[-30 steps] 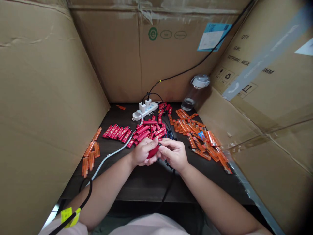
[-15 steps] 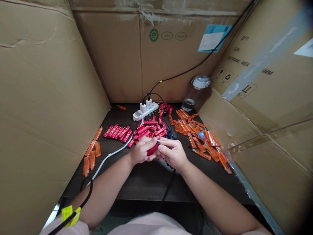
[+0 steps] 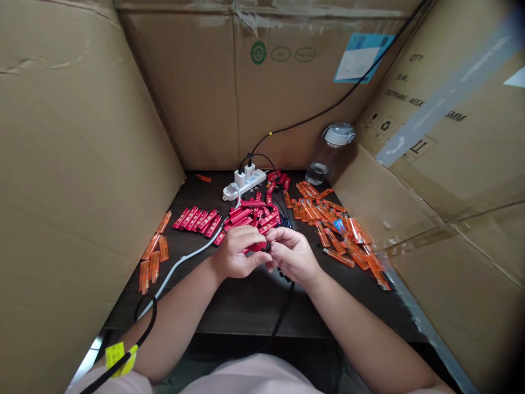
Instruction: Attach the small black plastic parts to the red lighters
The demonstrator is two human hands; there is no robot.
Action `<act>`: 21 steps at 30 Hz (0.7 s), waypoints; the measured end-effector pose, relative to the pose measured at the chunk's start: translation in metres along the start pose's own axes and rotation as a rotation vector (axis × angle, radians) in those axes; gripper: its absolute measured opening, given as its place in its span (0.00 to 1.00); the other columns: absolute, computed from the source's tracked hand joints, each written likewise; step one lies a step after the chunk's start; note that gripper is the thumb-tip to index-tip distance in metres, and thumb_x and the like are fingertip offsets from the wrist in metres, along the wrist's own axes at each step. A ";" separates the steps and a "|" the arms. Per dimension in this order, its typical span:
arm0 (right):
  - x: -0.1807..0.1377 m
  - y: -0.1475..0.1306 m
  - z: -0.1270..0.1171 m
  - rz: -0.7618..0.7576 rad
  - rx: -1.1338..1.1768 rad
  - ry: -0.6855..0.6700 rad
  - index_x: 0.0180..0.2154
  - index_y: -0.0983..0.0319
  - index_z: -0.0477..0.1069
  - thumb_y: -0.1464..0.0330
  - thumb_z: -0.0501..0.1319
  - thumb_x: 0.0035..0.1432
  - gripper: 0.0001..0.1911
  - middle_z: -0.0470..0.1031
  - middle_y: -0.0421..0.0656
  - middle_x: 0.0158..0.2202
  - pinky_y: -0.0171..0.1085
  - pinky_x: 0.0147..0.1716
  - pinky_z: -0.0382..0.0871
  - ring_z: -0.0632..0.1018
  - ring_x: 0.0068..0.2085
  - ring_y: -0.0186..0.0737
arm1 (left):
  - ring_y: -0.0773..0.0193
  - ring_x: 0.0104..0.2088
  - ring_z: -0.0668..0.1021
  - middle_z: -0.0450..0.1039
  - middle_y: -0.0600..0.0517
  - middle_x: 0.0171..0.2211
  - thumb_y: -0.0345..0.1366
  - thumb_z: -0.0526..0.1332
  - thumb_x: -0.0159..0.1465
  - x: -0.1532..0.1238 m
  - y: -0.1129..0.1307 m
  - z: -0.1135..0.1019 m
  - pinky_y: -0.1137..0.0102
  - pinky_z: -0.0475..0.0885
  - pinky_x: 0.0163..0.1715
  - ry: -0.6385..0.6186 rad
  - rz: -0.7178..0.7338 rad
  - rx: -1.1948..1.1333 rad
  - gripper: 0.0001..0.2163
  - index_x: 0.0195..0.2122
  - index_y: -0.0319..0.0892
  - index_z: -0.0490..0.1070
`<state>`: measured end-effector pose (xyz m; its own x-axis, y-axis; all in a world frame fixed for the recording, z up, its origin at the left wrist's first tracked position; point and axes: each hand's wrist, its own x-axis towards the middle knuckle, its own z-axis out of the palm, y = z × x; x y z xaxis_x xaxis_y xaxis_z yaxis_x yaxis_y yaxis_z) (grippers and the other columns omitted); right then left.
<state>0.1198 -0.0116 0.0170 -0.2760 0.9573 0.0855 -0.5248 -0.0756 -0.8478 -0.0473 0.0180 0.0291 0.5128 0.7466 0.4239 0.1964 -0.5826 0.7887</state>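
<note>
My left hand (image 3: 241,253) is closed around a red lighter (image 3: 257,247), with the thumb along its near side. The lighter's black end points right, toward my right hand (image 3: 294,256). The thumb and forefinger of my right hand are pinched at that black end, and the fingertips partly hide it. Just beyond both hands lies a loose pile of red lighters (image 3: 240,216). Small dark parts (image 3: 284,276) show under my right hand, too small to tell apart.
A slanted row of red lighters (image 3: 197,220) lies left. Orange lighters (image 3: 336,243) are heaped right; several orange lighters (image 3: 155,266) lie far left. A white power strip (image 3: 245,186), pale cable (image 3: 180,264) and water bottle (image 3: 322,164) stand among cardboard walls (image 3: 184,98).
My left hand has turned, its thumb moving down to the near side of the red lighter, which now lies flatter. My right fingers remain at its black end.
</note>
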 end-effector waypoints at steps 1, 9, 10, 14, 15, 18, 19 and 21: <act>0.000 0.000 -0.001 0.008 -0.013 -0.014 0.32 0.64 0.70 0.65 0.70 0.49 0.12 0.70 0.34 0.18 0.32 0.17 0.73 0.70 0.16 0.28 | 0.63 0.26 0.66 0.64 0.51 0.22 0.43 0.66 0.54 -0.001 0.000 0.000 0.68 0.62 0.33 -0.006 -0.007 0.020 0.09 0.30 0.42 0.76; -0.001 -0.002 -0.006 0.158 -0.018 -0.101 0.24 0.65 0.67 0.62 0.70 0.48 0.16 0.66 0.33 0.13 0.31 0.12 0.70 0.69 0.12 0.29 | 0.65 0.24 0.68 0.67 0.51 0.22 0.41 0.65 0.57 0.000 -0.004 0.000 0.69 0.62 0.29 0.008 0.267 0.188 0.09 0.33 0.41 0.75; -0.001 -0.003 -0.006 0.171 -0.011 -0.106 0.23 0.65 0.68 0.63 0.70 0.48 0.16 0.65 0.33 0.13 0.31 0.12 0.70 0.68 0.12 0.29 | 0.66 0.24 0.67 0.66 0.52 0.22 0.41 0.65 0.57 0.000 -0.005 0.001 0.70 0.61 0.28 0.035 0.337 0.203 0.09 0.33 0.41 0.74; -0.001 -0.005 -0.008 0.199 0.000 -0.132 0.21 0.66 0.68 0.64 0.70 0.48 0.15 0.64 0.33 0.12 0.31 0.10 0.69 0.68 0.11 0.29 | 0.67 0.22 0.66 0.65 0.53 0.21 0.41 0.65 0.58 0.002 -0.007 0.003 0.71 0.60 0.25 0.080 0.485 0.288 0.09 0.31 0.40 0.71; -0.001 -0.005 -0.009 0.200 -0.007 -0.131 0.21 0.66 0.68 0.64 0.70 0.48 0.15 0.64 0.33 0.12 0.31 0.10 0.69 0.68 0.11 0.30 | 0.68 0.22 0.65 0.65 0.54 0.21 0.41 0.65 0.58 0.002 -0.007 0.003 0.71 0.59 0.24 0.078 0.490 0.308 0.09 0.31 0.40 0.71; 0.000 -0.005 -0.011 0.218 -0.017 -0.133 0.21 0.66 0.69 0.64 0.70 0.49 0.15 0.63 0.33 0.12 0.31 0.10 0.69 0.68 0.11 0.29 | 0.68 0.21 0.65 0.64 0.54 0.20 0.41 0.64 0.59 0.002 -0.005 0.003 0.71 0.59 0.23 0.072 0.489 0.348 0.09 0.30 0.40 0.70; 0.000 -0.006 -0.011 0.230 -0.015 -0.138 0.21 0.65 0.69 0.64 0.70 0.49 0.15 0.63 0.33 0.12 0.31 0.10 0.69 0.67 0.11 0.29 | 0.68 0.21 0.66 0.64 0.54 0.20 0.41 0.64 0.59 0.002 -0.004 0.003 0.71 0.60 0.23 0.067 0.486 0.356 0.09 0.30 0.40 0.70; 0.002 -0.007 -0.012 0.251 -0.015 -0.136 0.22 0.65 0.68 0.64 0.70 0.49 0.15 0.64 0.33 0.12 0.31 0.11 0.69 0.67 0.12 0.29 | 0.68 0.22 0.67 0.66 0.54 0.20 0.40 0.63 0.59 0.004 -0.004 0.001 0.71 0.61 0.24 0.048 0.471 0.376 0.09 0.30 0.40 0.71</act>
<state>0.1323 -0.0056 0.0171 -0.5021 0.8628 -0.0593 -0.4145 -0.3002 -0.8591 -0.0452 0.0227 0.0272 0.5796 0.3891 0.7160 0.2439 -0.9212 0.3032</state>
